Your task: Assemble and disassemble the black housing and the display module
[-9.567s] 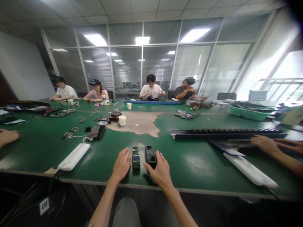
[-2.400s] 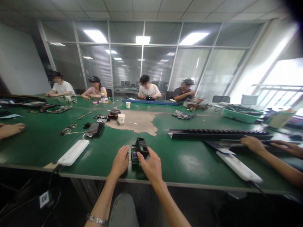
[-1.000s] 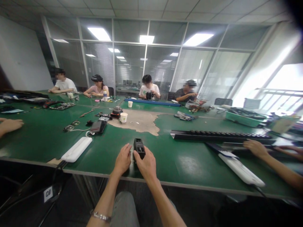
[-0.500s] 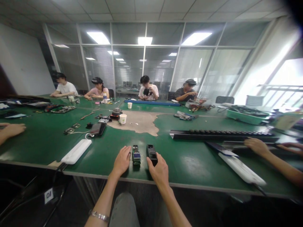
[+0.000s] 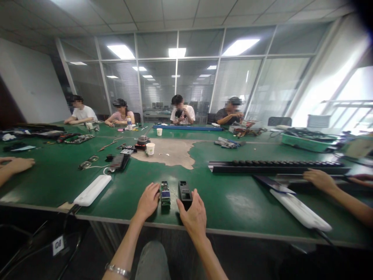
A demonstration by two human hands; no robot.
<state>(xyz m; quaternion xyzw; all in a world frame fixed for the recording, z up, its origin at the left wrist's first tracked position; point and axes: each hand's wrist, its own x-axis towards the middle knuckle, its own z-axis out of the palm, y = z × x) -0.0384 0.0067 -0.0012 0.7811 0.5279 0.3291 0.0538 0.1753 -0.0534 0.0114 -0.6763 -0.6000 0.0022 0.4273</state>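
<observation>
A narrow green circuit board (image 5: 165, 193) with a small bluish screen lies on the green table (image 5: 221, 186) before me. My left hand (image 5: 149, 199) rests just left of it, fingers stretched out and fingertips close to its edge; I cannot tell whether they touch. To the board's right is a black plastic housing (image 5: 184, 191) with cut-out openings. Around its near end my right hand (image 5: 194, 210) is spread, thumb on the left side and fingers on the right, with no firm grip visible.
White power strips (image 5: 92, 189) lie at left and right. A long black rail (image 5: 274, 167) is at right, near another person's hand (image 5: 319, 181). Another hand (image 5: 19, 165) rests at far left. Paper cups (image 5: 150, 149), glasses (image 5: 89, 161) and electronic parts lie beyond; several people sit opposite.
My right hand's thumb and fingers have spread wider around the housing and drawn slightly nearer to me. The board and housing keep their places; the whole view has shifted a little.
</observation>
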